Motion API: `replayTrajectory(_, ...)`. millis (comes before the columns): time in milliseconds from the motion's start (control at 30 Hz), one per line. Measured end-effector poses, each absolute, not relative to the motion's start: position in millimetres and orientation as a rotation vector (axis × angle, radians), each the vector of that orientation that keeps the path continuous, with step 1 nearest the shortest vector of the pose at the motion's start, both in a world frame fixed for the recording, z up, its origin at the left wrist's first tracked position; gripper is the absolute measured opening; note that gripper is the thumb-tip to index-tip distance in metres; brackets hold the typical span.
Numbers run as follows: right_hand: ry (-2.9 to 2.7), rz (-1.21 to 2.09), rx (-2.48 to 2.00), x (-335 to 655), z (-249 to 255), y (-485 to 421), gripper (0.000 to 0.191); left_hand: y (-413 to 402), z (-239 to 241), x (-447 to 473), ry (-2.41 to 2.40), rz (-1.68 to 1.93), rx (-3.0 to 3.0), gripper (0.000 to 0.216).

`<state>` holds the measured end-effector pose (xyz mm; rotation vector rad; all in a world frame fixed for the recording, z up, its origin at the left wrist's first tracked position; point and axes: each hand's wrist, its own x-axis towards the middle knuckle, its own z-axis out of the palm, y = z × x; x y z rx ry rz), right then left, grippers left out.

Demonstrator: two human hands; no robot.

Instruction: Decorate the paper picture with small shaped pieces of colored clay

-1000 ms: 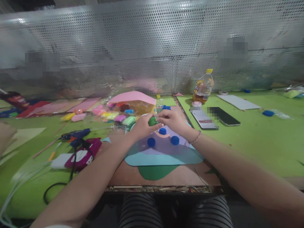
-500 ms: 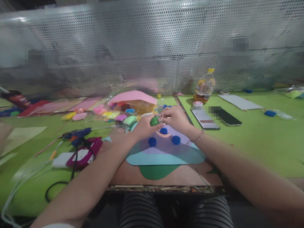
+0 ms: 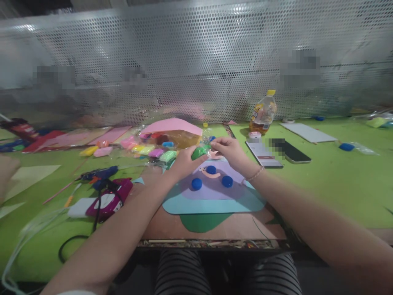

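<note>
My left hand is closed around a lump of green modelling clay, with what looks like clear wrapping about it. At the lump's upper right, my right hand pinches with thumb and forefinger where a bit of the green stretches out. Below both hands lies a lilac paper shape on a larger light blue paper piece. Blue clay balls rest on the lilac paper: one upper ball, one left ball and one right ball. A curved peach strip lies between them.
Clay packets and a pink paper piece lie beyond my left hand. At left are a glue gun, a magenta device and cables. Phones and a drink bottle are at right. Another person's hand shows at far left.
My right fingers have drawn slightly up and away from my left hand, and green clay now stretches between them. More of the peach strip shows.
</note>
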<state>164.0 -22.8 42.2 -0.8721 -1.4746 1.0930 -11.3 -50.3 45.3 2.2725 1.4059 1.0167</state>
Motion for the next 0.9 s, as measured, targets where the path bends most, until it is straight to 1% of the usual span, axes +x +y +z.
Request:
replayTrajectory(133, -1.757, 0.773, -0.839, 160.5, 42.5, -29.7, 0.014, -51.0, 44.2, -10.7, 1.341, 1.019, 2.320, 0.037)
replayTrajectory(200, -1.832, 0.697, -0.815, 160.5, 44.3, -32.1, 0.012, -51.4, 43.3, -10.9, 1.300, 1.018, 2.347, 0.034)
replayTrajectory(267, -1.904, 0.692, -0.831, 161.2, 46.6, -33.6, 0.011, -51.4, 41.9, -11.7, 1.269, 1.003, 2.380, 0.033)
replayTrajectory(433, -2.032, 0.746, -0.889, 160.8, 47.5, -33.8, 0.014, -50.2, 39.3, -13.4, 1.296, 0.858, 2.433, 0.033)
replayTrajectory(500, -1.992, 0.785, -0.868, 161.6, 46.7, -30.9, 0.012, -49.3, 39.9, -13.3, 1.283, 0.865, 2.421, 0.032)
replayTrajectory(567, -1.842, 0.876, -0.868, 165.6, 47.1, -25.2, 0.009, -48.4, 41.6, -13.4, 1.273, 0.915, 2.396, 0.032)
replayTrajectory(733, -1.305, 1.123, -0.858, 183.4, 51.8, -7.9, 0.022, -45.7, 45.3, -16.2, 1.419, 1.009, 2.286, 0.038)
replayTrajectory(800, -1.244, 1.190, -0.870, 185.2, 50.9, -5.1, 0.022, -43.1, 44.7, -18.8, 1.440, 1.027, 2.247, 0.040)
replayTrajectory(900, -1.270, 1.286, -0.922, 179.7, 46.5, -6.9, 0.016, -37.4, 41.4, -23.7, 1.463, 1.070, 2.224, 0.040)
